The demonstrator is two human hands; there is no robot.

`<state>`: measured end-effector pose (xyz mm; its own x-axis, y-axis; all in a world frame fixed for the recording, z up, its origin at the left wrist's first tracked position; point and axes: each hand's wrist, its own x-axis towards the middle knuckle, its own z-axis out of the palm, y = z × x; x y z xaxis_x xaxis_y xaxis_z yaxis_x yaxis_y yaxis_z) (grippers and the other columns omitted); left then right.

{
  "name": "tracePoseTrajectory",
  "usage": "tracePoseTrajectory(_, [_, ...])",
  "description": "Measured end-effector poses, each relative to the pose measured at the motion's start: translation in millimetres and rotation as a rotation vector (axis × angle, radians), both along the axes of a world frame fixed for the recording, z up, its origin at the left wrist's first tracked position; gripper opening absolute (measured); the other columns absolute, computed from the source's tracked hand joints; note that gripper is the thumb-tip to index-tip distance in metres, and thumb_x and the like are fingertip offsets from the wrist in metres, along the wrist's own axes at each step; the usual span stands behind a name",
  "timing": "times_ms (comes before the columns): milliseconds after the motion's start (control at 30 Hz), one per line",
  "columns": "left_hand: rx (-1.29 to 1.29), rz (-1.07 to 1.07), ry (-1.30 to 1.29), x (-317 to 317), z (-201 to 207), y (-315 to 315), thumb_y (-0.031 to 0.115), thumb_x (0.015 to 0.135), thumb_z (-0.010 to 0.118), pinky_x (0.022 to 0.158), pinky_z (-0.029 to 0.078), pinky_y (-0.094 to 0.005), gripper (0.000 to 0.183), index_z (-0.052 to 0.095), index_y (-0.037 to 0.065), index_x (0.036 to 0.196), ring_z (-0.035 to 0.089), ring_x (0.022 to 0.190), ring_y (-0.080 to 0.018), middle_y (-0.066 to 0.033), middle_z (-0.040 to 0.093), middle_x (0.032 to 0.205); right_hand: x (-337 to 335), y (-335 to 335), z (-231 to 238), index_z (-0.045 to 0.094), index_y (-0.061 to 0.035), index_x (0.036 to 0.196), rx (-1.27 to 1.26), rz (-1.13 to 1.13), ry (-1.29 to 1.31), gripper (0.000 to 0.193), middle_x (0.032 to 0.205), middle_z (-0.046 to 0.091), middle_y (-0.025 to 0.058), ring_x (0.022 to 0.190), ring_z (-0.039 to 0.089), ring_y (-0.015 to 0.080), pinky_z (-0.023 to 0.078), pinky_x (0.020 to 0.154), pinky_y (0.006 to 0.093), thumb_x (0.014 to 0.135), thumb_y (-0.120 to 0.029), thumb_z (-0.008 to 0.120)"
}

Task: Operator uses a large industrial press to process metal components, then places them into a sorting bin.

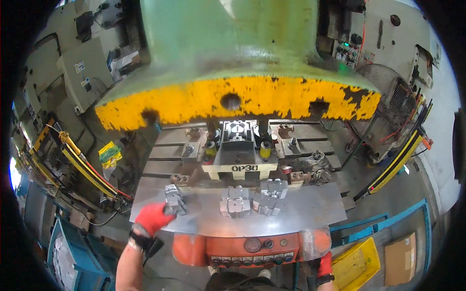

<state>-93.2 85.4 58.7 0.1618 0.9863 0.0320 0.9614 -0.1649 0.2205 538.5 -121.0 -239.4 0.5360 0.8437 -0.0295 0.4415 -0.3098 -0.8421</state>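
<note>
Red-gloved, my left grip (154, 218) is at blocky grey parts (175, 200) on the smooth metal table (199, 222), front-left of the die (240, 169) with black lettering. I cannot tell if either grip is clamped; my right grip (325, 265) is front-right of the die.

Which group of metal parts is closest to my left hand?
The leftmost group, by your red-gloved left hand; the middle group and right group sit farther away.

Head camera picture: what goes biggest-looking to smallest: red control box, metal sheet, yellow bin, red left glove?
1. Metal sheet
2. Red control box
3. Yellow bin
4. Red left glove
Nearness differs, so real sizes may not match.
</note>
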Motion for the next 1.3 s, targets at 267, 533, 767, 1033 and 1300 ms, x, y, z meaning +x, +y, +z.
tracePoseTrajectory(267, [0.292, -0.071, -0.146, 191, 80, 212, 0.061, 0.081, 0.067, 0.089, 0.052, -0.0444, 0.075, 0.063, 0.003, 0.128, 0.066, 0.107, -0.0365, -0.0191, 0.068, 0.119, 5, -68, -42, 0.062, -0.0014, 0.123, -0.051, -0.334, -0.116, 0.038, 0.088, 0.067, 0.0082, 0.079, 0.065, 0.0269, 0.054, 0.073, 0.04, 0.097, -0.029, 0.061])
tracePoseTrajectory(533, [0.02, 0.011, -0.051, 286, 22, 338, 0.073, 0.085, 0.046, 0.117, 0.021, -0.0541, 0.081, 0.052, 0.019, 0.145, 0.043, 0.14, -0.0322, -0.007, 0.048, 0.153, -16, -115, 2, 0.061, 0.0003, 0.124, -0.031, -0.258, -0.125, 0.041, 0.107, 0.065, 0.0139, 0.097, 0.061, 0.028, 0.05, 0.084, 0.0402, 0.101, -0.032, 0.053])
tracePoseTrajectory(767, [-0.116, -0.03, -0.079, 275, 36, 342, 0.066, 0.082, 0.058, 0.113, 0.03, -0.0485, 0.082, 0.05, 0.014, 0.144, 0.048, 0.134, -0.0346, -0.0109, 0.048, 0.151, -9, -74, 65, 0.061, -0.0013, 0.122, 0.09, -0.268, 0.057, 0.039, 0.099, 0.06, 0.0096, 0.089, 0.057, 0.0226, 0.047, 0.076, 0.0363, 0.102, -0.033, 0.052])
tracePoseTrajectory(1033, [-0.21, -0.258, -0.275, 194, 105, 259, 0.058, 0.078, 0.072, 0.108, 0.04, -0.042, 0.085, 0.049, 0.008, 0.143, 0.055, 0.126, -0.0374, -0.0153, 0.048, 0.15, 1, -25, 70, 0.062, -0.004, 0.12, 0.576, -0.148, 0.395, 0.036, 0.07, 0.053, -0.0017, 0.059, 0.053, 0.0139, 0.046, 0.053, 0.03, 0.102, -0.034, 0.055])
tracePoseTrajectory(1300, [0.148, -0.291, 0.04, 29, 64, 90, 0.035, 0.061, 0.086, 0.11, 0.039, -0.0467, 0.101, 0.042, 0.005, 0.147, 0.048, 0.13, -0.0419, -0.0249, 0.046, 0.143, -42, -5, 133, 0.055, -0.003, 0.126, 0.654, -0.066, 0.245, 0.035, 0.094, 0.059, 0.0107, 0.066, 0.056, 0.0181, 0.048, 0.062, 0.0296, 0.105, -0.028, 0.044])
